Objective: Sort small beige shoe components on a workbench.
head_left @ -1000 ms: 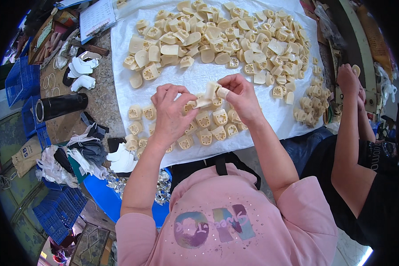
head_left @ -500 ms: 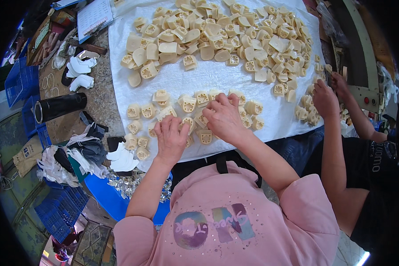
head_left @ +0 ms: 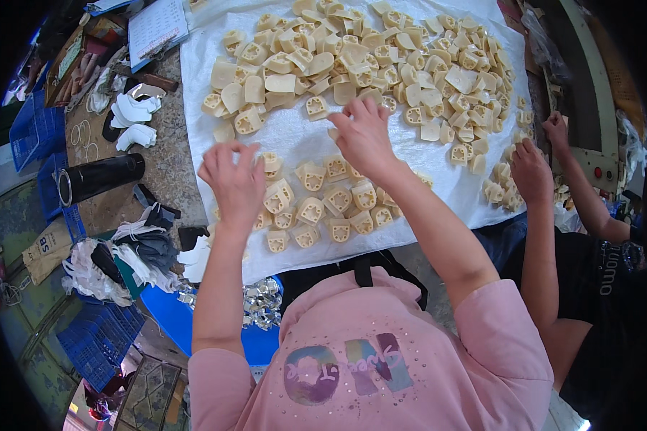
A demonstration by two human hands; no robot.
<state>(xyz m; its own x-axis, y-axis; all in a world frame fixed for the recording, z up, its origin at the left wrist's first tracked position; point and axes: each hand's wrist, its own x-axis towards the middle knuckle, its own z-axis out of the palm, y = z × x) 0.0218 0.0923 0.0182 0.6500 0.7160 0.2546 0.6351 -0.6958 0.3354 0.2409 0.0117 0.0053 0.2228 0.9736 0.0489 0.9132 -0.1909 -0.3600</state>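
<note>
My left hand (head_left: 233, 179) is over the left side of a near group of cream plastic pieces (head_left: 310, 210), its fingers bent and apart. These pieces look like small shoe heels, rounded blocks with hollow, ribbed ends; most in this group show the hollow end. Farther out, my right hand (head_left: 366, 140) reaches between this group and the large pile (head_left: 352, 54), fingers spread. A single cream piece (head_left: 316, 108) lies just left of its thumb. What lies directly beneath my palms is hidden. I see nothing held in either hand.
A white sheet (head_left: 194, 93) covers the table. Left stand a black cylinder (head_left: 104, 177), white curved pieces (head_left: 135, 108) and gloves (head_left: 147, 237). A blue tub (head_left: 167, 316) holds shiny metal parts. At right, a co-worker's hands (head_left: 532, 172) are near a smaller heap (head_left: 499, 187).
Both hands have lifted off the near pieces. My left hand moved left and away from me; my right hand moved farther out toward the pile. The near group now sits closer together.
</note>
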